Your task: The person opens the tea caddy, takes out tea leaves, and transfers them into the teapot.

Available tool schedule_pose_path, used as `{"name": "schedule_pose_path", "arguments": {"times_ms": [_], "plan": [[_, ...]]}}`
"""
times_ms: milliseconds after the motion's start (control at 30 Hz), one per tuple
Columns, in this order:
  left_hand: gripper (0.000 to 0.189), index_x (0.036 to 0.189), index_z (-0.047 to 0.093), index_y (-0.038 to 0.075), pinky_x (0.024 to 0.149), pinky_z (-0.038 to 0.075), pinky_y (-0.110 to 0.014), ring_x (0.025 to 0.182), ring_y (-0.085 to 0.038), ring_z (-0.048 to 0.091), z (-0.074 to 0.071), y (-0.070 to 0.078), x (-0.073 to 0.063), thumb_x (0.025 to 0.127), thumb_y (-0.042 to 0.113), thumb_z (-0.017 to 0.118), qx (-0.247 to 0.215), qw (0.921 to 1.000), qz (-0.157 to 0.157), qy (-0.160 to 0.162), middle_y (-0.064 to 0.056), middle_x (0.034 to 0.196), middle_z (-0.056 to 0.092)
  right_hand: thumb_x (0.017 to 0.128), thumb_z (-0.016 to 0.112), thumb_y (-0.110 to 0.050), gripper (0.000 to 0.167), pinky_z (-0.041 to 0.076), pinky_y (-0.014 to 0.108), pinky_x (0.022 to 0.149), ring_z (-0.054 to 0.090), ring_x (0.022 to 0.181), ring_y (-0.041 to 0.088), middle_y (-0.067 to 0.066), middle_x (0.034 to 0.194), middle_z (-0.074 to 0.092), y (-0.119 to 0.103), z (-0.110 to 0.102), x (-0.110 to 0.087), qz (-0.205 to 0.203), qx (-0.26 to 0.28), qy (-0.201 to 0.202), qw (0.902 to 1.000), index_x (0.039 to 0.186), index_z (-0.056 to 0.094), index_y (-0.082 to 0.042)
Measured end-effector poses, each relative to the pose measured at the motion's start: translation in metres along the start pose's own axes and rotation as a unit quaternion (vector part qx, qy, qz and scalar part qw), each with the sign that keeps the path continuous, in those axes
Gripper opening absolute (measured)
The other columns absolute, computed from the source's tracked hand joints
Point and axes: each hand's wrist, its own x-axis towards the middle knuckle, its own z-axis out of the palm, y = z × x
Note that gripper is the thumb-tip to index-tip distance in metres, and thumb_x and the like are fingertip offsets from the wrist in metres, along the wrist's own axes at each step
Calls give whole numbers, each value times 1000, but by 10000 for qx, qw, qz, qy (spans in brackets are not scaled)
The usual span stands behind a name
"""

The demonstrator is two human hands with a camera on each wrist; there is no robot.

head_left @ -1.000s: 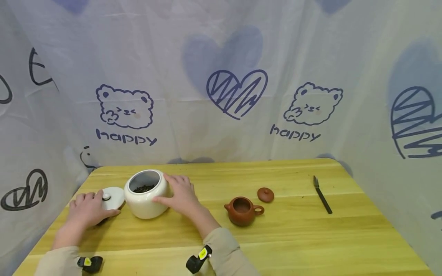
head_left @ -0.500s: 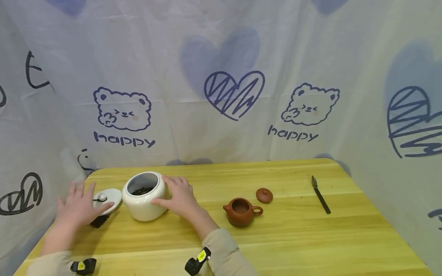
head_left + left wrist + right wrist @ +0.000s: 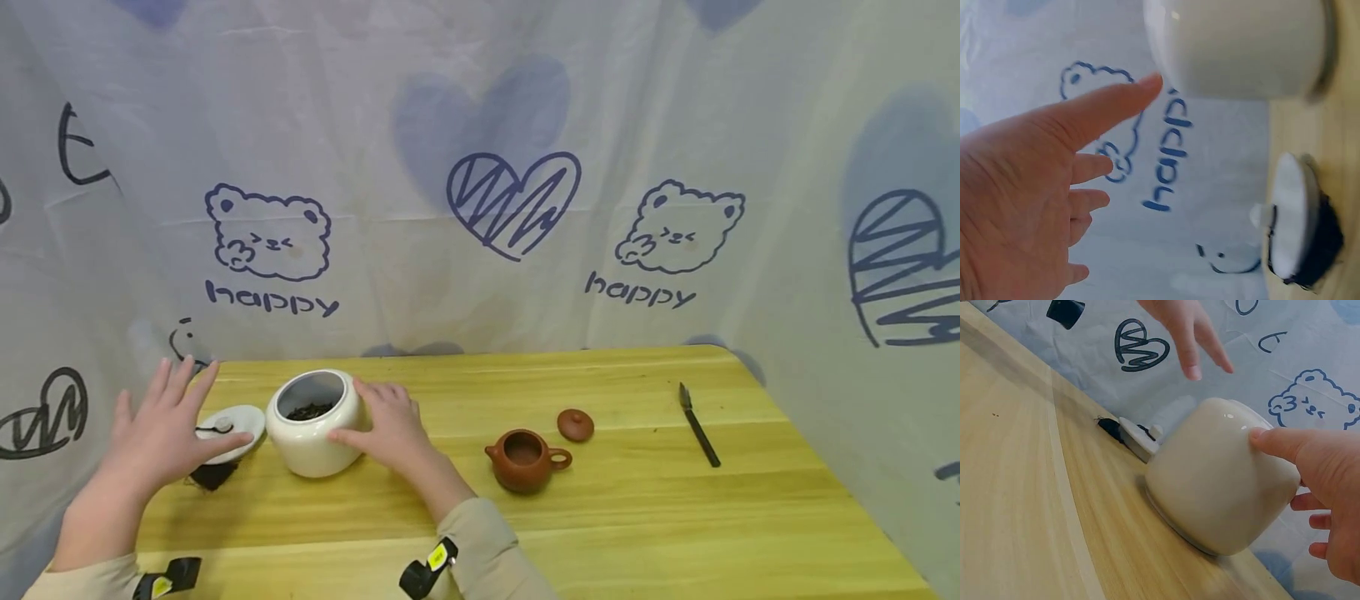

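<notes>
A white ceramic jar with dark dried leaves inside stands upright on the table's left part. My right hand holds its right side, thumb at the front and fingers round the back; the right wrist view shows the thumb pressed on the wall. My left hand is raised with fingers spread, holding nothing. Beyond it, partly hidden, lies the white lid with a knob and a dark cord. A black fringed piece sits under the lid's near edge.
A reddish-brown clay teapot stands uncovered right of the jar, its small lid behind it. Farther right lies a thin dark-handled tool with a metal tip. A printed cloth hangs behind the wooden table.
My left hand has let go of the lid, which now lies beside the jar, and has risen with fingers spreading. The right hand stays on the jar.
</notes>
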Motion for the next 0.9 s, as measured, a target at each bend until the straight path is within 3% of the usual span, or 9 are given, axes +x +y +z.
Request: {"name": "schedule_pose_path", "arguments": {"times_ms": [233,467,900], "plan": [[117,158,3,14,109,-16,-74,149,-40,-17,-13,25,-4,77,71,65,-56,9991,310,296,-24,162,-1,87,59,-63,77,35,51,114,35,143,24,-1,150,46,2,-13,-1,-82,-304,51,9995,150,39,-24],[115,158,1,16,112,-17,-69,151,-37,-13,-17,41,-4,79,67,66,-251,9967,637,432,-19,164,-1,91,59,-56,71,30,54,117,31,146,25,2,153,43,3,-52,-9,22,-233,39,9997,149,40,-22],[112,158,3,10,114,-14,-69,152,-37,-11,3,49,7,82,61,67,-870,9913,938,322,-22,163,3,93,57,-54,65,35,53,114,33,144,26,1,150,46,14,-105,-39,-239,-984,614,9930,147,44,-21]]}}
